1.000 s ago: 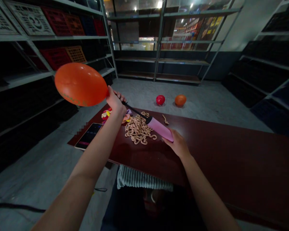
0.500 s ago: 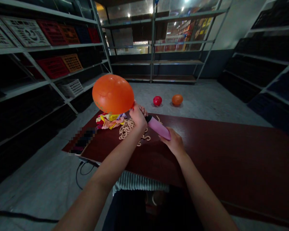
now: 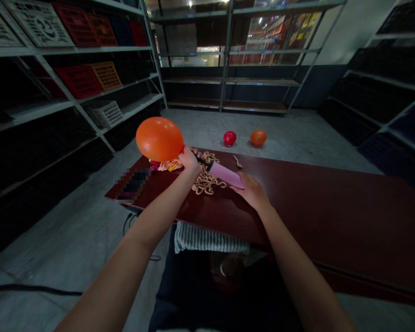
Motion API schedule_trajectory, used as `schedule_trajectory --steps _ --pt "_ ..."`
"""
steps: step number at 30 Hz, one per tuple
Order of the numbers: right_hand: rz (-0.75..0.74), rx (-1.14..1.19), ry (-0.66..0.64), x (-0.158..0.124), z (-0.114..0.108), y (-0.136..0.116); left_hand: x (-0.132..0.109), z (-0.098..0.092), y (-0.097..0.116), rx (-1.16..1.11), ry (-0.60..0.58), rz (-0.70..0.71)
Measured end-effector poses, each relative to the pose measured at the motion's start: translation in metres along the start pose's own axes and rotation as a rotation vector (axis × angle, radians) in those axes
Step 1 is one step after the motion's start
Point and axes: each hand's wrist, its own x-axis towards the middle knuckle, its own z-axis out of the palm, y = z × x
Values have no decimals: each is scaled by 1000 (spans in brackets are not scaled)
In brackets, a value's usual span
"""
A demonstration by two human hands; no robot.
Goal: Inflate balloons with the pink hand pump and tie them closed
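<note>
An inflated orange balloon sits on the black nozzle end of a pink hand pump. My left hand is closed around the balloon's neck where it meets the nozzle. My right hand grips the near end of the pump's pink barrel. Both are held just above the dark red table, over a heap of beige plastic clips. A bunch of limp coloured balloons lies under the orange one.
A phone lies at the table's left end, a cable hanging below it. A red balloon and an orange balloon rest on the floor beyond the table. Metal shelving with crates lines the left, back and right walls.
The balloon and my left hand swung from far left towards the pump, the black rod sliding into the barrel, then drew slightly apart again. My right hand kept its grip on the barrel.
</note>
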Motion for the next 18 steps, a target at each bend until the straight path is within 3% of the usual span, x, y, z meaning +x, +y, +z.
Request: schedule_trajectory --steps 5,9,14,18 --pt "-16 -27 -47 0 -4 -4 18 -20 29 -36 24 79" --pt "-24 -31 -38 0 -6 -3 31 -23 65 -33 37 146" --pt "-11 21 -7 3 -7 -5 36 -9 104 -17 50 235" --pt "53 86 33 5 -6 -7 26 16 104 -16 10 299"
